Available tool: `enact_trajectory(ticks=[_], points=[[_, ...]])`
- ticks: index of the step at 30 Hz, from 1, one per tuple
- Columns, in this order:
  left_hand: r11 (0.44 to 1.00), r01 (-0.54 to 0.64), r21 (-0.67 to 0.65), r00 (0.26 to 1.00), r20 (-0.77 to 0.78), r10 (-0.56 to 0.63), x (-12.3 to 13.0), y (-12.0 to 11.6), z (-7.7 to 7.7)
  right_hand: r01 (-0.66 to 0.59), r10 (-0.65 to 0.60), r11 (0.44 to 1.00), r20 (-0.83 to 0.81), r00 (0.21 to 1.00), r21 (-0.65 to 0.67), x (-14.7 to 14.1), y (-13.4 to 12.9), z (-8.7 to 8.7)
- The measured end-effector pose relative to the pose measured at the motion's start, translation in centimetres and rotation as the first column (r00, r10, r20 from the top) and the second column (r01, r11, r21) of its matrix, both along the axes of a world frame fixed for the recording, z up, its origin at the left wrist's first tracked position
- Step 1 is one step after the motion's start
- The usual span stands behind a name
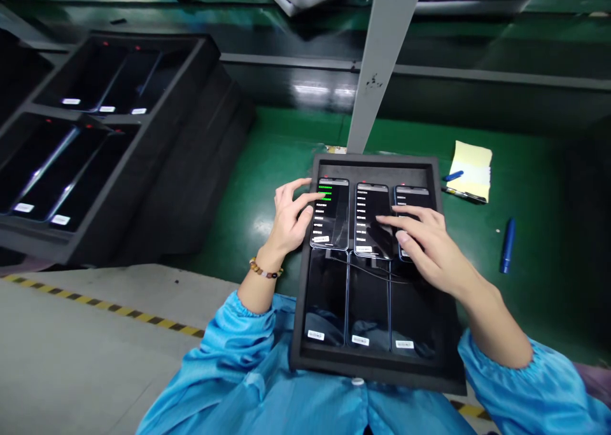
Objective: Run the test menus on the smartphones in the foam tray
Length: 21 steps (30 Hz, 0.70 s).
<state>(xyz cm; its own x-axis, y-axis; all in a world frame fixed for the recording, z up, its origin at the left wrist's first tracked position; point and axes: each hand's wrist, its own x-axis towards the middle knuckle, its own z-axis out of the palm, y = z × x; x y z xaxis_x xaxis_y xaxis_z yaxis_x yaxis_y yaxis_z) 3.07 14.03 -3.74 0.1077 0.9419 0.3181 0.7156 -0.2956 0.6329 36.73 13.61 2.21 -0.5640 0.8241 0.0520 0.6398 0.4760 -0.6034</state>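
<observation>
A black foam tray (377, 372) lies in front of me with two rows of smartphones in it. The upper-left smartphone (334, 225) is lit and lists several lines, the top ones green. My left hand (289, 215) is at that phone's left edge, its index finger extended over the green lines. Beside it, the upper-middle smartphone (366, 222) shows a white list. My right hand (427, 244) reaches over the upper-right smartphone (410, 192), partly covering it, with a finger on the middle screen. Both hands hold nothing. The lower-row phones (368, 308) are dark, and a thin black cable (372, 271) crosses them.
At left, stacked black foam trays (181, 142) hold more dark phones. On the green bench (281, 149) to the right lie a yellow notepad (472, 168), a black pen (465, 195) and a blue marker (508, 244). A grey post (382, 60) rises behind my tray.
</observation>
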Motion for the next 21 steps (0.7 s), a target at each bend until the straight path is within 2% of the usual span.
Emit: enact_trajectory(ticks=[5,9,13,21], points=[[0.997,-0.006,0.072,0.999,0.046,0.003,-0.15,-0.16,0.14,0.053,-0.053,0.999,0.032,0.998,-0.007,-0.47,0.8,-0.45],[0.998,0.036,0.044,0.999,0.028,-0.037,-0.11,-0.18,-0.11,0.04,-0.04,0.999,0.025,0.999,-0.011,-0.62,0.68,-0.35],[1.0,0.03,0.005,0.999,0.019,-0.03,0.0,-0.1,-0.13,-0.01,0.011,1.0,0.023,1.0,-0.025,-0.57,0.56,-0.38],[1.0,0.027,-0.014,1.0,0.013,-0.027,-0.07,-0.08,-0.26,0.041,-0.04,0.999,0.054,0.998,-0.013,-0.5,0.8,-0.75]])
